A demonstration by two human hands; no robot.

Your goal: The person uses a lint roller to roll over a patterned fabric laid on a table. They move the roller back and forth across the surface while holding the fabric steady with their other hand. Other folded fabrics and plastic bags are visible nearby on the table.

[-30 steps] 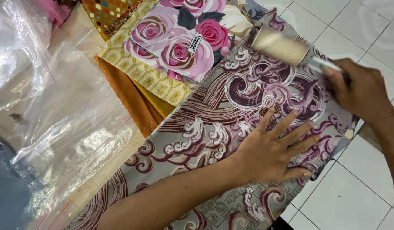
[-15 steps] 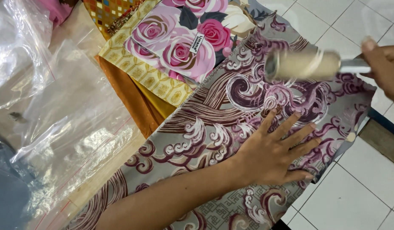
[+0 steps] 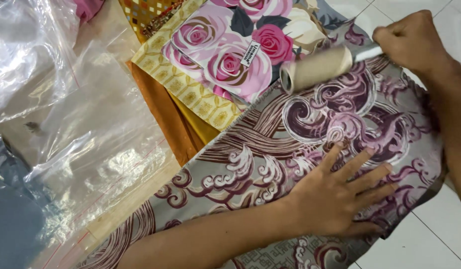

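A grey folded cloth with purple and brown swirls lies across the middle. My left hand rests flat on it, fingers spread, pressing it down. My right hand at the upper right grips the pale handle of a lint roller. The roller's beige drum lies on the far edge of the swirl cloth, next to a folded cloth printed with pink roses.
A yellow patterned cloth and an orange cloth lie under the rose one. Clear plastic bags cover the left side. Blue-grey fabric sits at the lower left. White floor tiles show at the right.
My right hand has swept the lint roller over the swirl cloth, out to the right and back toward the rose cloth. My left hand has stayed flat in place.
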